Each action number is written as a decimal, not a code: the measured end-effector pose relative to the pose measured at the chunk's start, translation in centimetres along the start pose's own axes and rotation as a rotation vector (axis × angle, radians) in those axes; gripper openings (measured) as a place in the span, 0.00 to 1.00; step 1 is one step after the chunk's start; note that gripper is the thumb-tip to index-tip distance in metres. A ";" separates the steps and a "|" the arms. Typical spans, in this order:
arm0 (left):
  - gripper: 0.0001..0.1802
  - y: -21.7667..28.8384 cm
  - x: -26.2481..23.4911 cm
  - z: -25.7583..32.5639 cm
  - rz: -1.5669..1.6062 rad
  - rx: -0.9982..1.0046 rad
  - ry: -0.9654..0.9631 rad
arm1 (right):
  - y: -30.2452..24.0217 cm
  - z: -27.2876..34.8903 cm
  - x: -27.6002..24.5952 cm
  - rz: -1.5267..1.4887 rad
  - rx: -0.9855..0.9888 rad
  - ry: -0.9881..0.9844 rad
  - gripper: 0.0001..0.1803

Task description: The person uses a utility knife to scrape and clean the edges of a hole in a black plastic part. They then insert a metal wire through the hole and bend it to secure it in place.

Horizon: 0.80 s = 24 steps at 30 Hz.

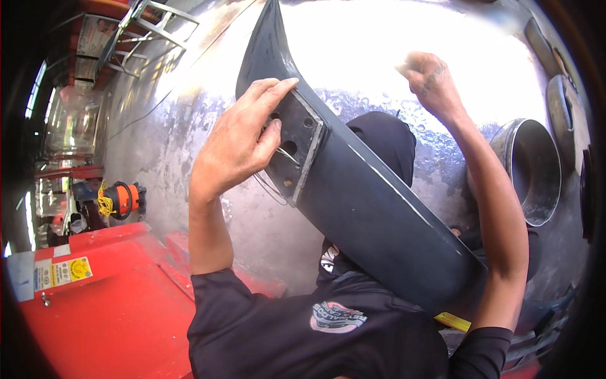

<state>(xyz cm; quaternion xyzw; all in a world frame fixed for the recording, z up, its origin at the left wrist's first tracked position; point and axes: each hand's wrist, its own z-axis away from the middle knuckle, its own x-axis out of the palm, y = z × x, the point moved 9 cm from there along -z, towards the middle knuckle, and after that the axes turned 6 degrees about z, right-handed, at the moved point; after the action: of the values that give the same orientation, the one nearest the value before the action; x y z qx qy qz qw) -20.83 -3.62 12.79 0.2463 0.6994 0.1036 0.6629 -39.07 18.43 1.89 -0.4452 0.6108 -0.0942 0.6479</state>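
Panel (385, 218) aslant across the body

It is long, dark grey and curved, running from its tapered tip at the top of the view down toward the right elbow, in front of the torso. The left hand (243, 136) is half open over the holed plate (302, 136), fingertips at its edge and thumb bent near the holes; whether it grips or merely rests, I cannot tell. Thin wire (289, 156) shows beside that thumb. The right hand (432, 85) is raised well apart from the panel, fingers curled into a loose fist; anything inside is hidden. The panel looks light for its length, fairly stiff but likely to flex, and its smooth face may slip. The plate's rim and the long edge seem the surest holds; the thin tip looks easiest to damage
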 end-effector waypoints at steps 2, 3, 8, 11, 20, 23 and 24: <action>0.33 -0.6 -0.1 -0.8 0.135 0.030 0.001 | -1.7 2.5 2.1 -0.361 -0.023 -0.115 0.13; 0.31 -1.1 -0.2 -1.0 0.204 -0.015 -0.023 | -4.3 4.5 2.8 -0.423 -0.056 -0.146 0.15; 0.24 -2.8 -1.0 -1.4 0.371 -0.197 -0.056 | -10.7 11.0 4.9 -0.659 0.097 -0.400 0.18; 0.20 -4.1 -1.1 -2.3 0.363 -0.218 -0.020 | -9.9 11.5 5.9 -0.792 0.206 -0.368 0.18; 0.05 -2.8 -1.2 -6.0 0.342 0.038 -0.026 | -9.8 12.1 6.3 -0.731 0.163 -0.328 0.17; 0.02 -2.3 -1.1 -5.8 0.278 0.027 0.019 | -9.9 12.3 6.5 -0.731 0.144 -0.331 0.17; 0.03 -2.0 -1.2 -5.5 0.264 0.053 0.042 | -9.9 12.3 6.5 -0.731 0.137 -0.330 0.17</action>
<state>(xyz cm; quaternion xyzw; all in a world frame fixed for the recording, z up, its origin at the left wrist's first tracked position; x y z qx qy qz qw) -26.63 -4.91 13.42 0.3511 0.6774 0.1765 0.6218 -22.56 14.01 2.40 -0.5980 0.2927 -0.2860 0.6891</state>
